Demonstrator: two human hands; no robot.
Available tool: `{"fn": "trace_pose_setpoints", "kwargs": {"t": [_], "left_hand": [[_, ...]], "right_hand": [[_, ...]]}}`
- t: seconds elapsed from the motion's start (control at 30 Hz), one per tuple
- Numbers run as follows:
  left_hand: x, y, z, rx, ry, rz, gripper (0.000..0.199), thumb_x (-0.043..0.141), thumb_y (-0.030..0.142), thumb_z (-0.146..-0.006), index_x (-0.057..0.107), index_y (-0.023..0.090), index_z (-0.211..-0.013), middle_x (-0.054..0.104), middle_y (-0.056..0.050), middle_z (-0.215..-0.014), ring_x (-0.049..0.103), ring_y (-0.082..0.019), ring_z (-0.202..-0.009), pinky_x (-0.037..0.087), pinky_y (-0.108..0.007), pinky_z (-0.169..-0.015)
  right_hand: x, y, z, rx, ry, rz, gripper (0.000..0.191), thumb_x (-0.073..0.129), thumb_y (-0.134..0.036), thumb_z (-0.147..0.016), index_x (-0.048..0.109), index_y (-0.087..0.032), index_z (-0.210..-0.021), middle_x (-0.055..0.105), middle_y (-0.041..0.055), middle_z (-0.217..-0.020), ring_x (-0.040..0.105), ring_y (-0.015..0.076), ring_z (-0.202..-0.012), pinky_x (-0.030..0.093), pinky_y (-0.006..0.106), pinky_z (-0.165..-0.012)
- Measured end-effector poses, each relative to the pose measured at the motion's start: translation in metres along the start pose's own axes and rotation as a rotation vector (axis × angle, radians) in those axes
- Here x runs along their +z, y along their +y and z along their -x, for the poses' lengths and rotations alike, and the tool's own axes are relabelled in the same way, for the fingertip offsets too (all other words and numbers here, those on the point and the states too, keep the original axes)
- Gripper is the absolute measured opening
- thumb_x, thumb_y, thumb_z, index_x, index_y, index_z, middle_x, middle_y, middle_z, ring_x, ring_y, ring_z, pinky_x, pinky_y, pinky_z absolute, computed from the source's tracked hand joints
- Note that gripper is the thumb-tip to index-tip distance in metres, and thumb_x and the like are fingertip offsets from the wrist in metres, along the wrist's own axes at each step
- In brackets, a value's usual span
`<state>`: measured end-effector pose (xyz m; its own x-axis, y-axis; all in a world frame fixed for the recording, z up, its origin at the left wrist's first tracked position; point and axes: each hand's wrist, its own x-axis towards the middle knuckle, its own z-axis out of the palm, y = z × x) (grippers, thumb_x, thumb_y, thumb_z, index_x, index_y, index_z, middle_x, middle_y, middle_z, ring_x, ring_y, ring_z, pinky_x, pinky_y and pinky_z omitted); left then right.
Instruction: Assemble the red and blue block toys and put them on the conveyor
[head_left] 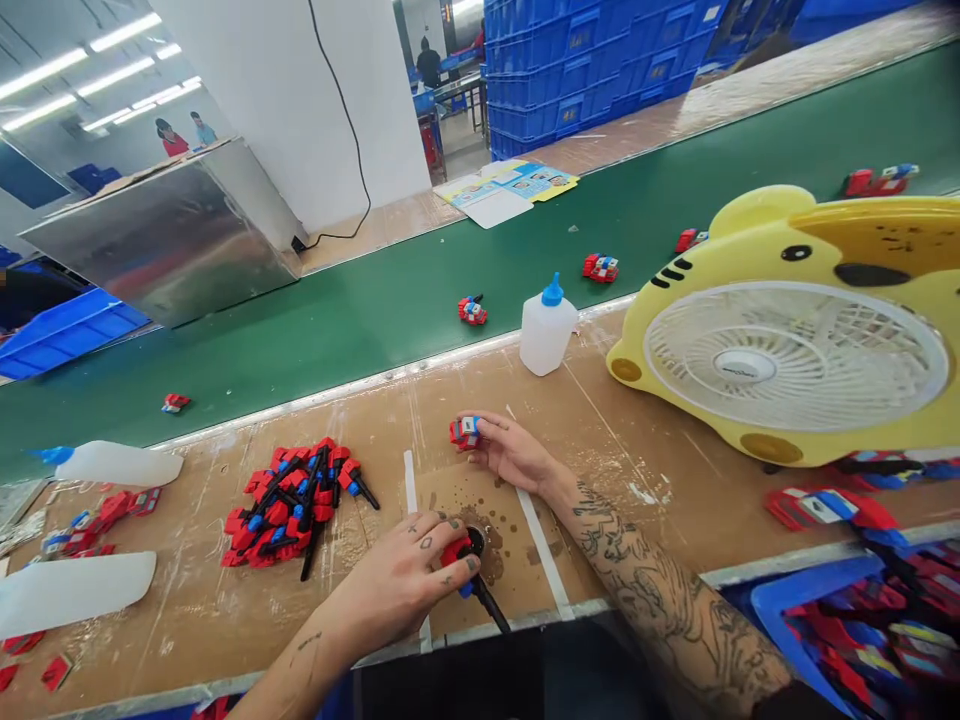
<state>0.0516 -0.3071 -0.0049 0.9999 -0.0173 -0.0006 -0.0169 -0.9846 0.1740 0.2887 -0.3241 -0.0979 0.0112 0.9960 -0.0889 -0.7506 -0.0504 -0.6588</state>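
Left hand [409, 580] low on the counter [645, 440], fingers [450, 575] clamped on a red part with black rod [480, 590]; the rod sticks out toward the near edge. Right hand [514, 450] further out, fingers closed on a small red-and-blue toy piece [464, 431] at its fingertips, touching the counter. Pile of red parts [292, 500] lies left of both hands. Glue bottle [547, 328] stands beyond, beside the green conveyor belt [375, 300].

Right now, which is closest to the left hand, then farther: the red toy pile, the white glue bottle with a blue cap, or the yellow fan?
From the left hand:
1. Red toy pile, just left.
2. White glue bottle with blue cap, at the belt's edge.
3. Yellow fan, far right.
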Motion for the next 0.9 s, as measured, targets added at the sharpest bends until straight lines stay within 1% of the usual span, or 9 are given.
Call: {"fn": "trace_pose_setpoints", "kwargs": {"t": [0.13,0.23,0.37,0.47,0.57,0.63,0.7,0.77,0.9], "left_hand": [[-0.003,0.001,-0.015,0.054,-0.056,-0.050,0.036,0.046,0.010,-0.093,0.060,0.023,-0.124,0.062,-0.014,-0.124,0.058,-0.026,-0.106,0.050,-0.042,-0.092],[-0.005,0.001,-0.020,0.076,-0.088,-0.039,0.038,0.046,0.009,-0.092,0.060,0.023,-0.124,0.062,-0.014,-0.125,0.058,-0.026,-0.107,0.050,-0.042,-0.091],[-0.005,0.000,-0.015,-0.012,-0.055,0.110,0.044,0.048,0.006,-0.089,0.059,0.026,-0.127,0.060,-0.013,-0.126,0.056,-0.027,-0.113,0.048,-0.046,-0.096],[-0.001,-0.008,-0.007,-0.231,0.110,0.410,0.039,0.051,0.009,-0.090,0.060,0.027,-0.123,0.060,-0.011,-0.125,0.056,-0.025,-0.115,0.048,-0.041,-0.098],[0.006,-0.024,-0.004,-0.490,0.448,0.749,0.029,0.062,0.019,-0.088,0.063,0.025,-0.116,0.063,-0.010,-0.119,0.059,-0.024,-0.114,0.048,-0.038,-0.099],[0.011,-0.035,-0.008,-0.637,0.676,0.949,0.030,0.070,0.024,-0.084,0.064,0.023,-0.113,0.067,-0.009,-0.113,0.063,-0.024,-0.109,0.049,-0.036,-0.097],[0.015,-0.043,-0.016,-0.728,0.833,1.103,0.034,0.075,0.027,-0.080,0.065,0.021,-0.112,0.070,-0.008,-0.109,0.066,-0.023,-0.104,0.050,-0.034,-0.094],[0.018,-0.048,-0.024,-0.753,0.894,1.189,0.038,0.078,0.028,-0.077,0.066,0.020,-0.111,0.072,-0.007,-0.108,0.067,-0.022,-0.103,0.051,-0.032,-0.094],[0.023,-0.053,-0.037,-0.766,0.834,1.216,0.041,0.079,0.029,-0.076,0.067,0.018,-0.113,0.072,-0.009,-0.111,0.067,-0.023,-0.104,0.051,-0.033,-0.095]], "right_hand": [[-0.003,-0.004,0.002,-0.058,0.005,0.075,0.050,0.085,-0.026,-0.072,0.068,-0.023,-0.119,0.073,0.0035,-0.096,0.066,0.0143,-0.079,0.048,0.022,-0.063],[-0.005,-0.007,0.002,-0.070,0.046,0.091,0.054,0.085,-0.017,-0.066,0.068,-0.023,-0.117,0.073,0.0028,-0.098,0.066,0.0153,-0.084,0.047,0.022,-0.064],[-0.004,-0.011,0.002,-0.102,0.040,0.081,0.048,0.087,-0.015,-0.062,0.072,-0.021,-0.107,0.073,0.0044,-0.101,0.067,0.0172,-0.089,0.050,0.026,-0.076],[-0.001,-0.011,0.004,-0.135,-0.003,0.072,0.053,0.088,-0.017,-0.061,0.071,-0.021,-0.110,0.073,0.0048,-0.105,0.067,0.0186,-0.094,0.050,0.028,-0.080],[0.001,-0.008,0.007,-0.137,-0.040,0.082,0.056,0.089,-0.020,-0.063,0.069,-0.023,-0.115,0.072,0.0060,-0.112,0.067,0.0210,-0.100,0.050,0.030,-0.085],[0.002,-0.005,0.007,-0.125,-0.062,0.106,0.058,0.090,-0.022,-0.064,0.068,-0.023,-0.118,0.070,0.0071,-0.116,0.066,0.0226,-0.104,0.049,0.033,-0.090],[0.003,-0.003,0.007,-0.117,-0.081,0.124,0.060,0.090,-0.023,-0.064,0.067,-0.024,-0.119,0.070,0.0077,-0.118,0.066,0.0230,-0.106,0.049,0.033,-0.091],[0.004,-0.001,0.007,-0.117,-0.095,0.143,0.060,0.089,-0.023,-0.066,0.066,-0.025,-0.121,0.070,0.0076,-0.119,0.066,0.0229,-0.107,0.048,0.033,-0.092],[0.005,0.003,0.005,-0.143,-0.089,0.266,0.061,0.088,-0.025,-0.067,0.063,-0.026,-0.123,0.069,0.0079,-0.120,0.064,0.0249,-0.111,0.051,0.037,-0.093]]}}
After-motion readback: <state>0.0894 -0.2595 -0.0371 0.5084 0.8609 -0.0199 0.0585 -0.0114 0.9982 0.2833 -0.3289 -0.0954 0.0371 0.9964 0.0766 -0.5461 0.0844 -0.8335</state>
